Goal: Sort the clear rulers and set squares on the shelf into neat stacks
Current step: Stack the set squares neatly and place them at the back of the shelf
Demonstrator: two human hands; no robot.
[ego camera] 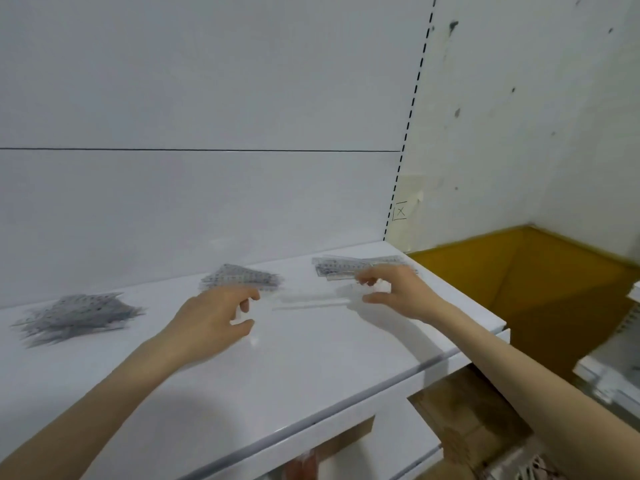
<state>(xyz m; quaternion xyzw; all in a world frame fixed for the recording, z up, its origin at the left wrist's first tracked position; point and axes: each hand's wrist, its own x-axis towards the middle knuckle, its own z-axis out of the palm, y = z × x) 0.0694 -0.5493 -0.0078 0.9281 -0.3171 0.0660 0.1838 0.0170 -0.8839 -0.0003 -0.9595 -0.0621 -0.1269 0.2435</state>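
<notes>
While you're mid-sort, log the layout w/ the ruler stack point(356, 266) as ref.

Shelf point(311, 375): white, glossy, carries everything. The stack sits at its back-right, close to the open right end, w/ a drop to the ochre floor point(519, 289) beyond.

Loose set-square heap point(76, 315): well left of the stack, splayed, corners poking out all ways.

Second set-square pile point(242, 277): between that heap and the stack, nearer the stack. Tidier but fanned.

The stack itself: rulers roughly parallel, ends not flush.

L hand point(214, 317): front-left of the stack, just before the second pile. Fingers curled, something pale btwn thumb and forefinger. Too blurred; can't tell if it grips anything.

R hand point(394, 292): directly in front of the stack, at its near edge. Thumb and fingers look pinched on the R end of one clear ruler point(311, 301), which spans front-left of the stack toward your L hand, low over the shelf.

Risks (judgement):
- Clear plastic on gloss white hides edges, so you could clip the stack when laying the ruler on it.
- Slick on slick: a nudge there may slide rulers toward the open end and off.
- A one-end pinch lets the free end droop and rake the second pile.
</notes>
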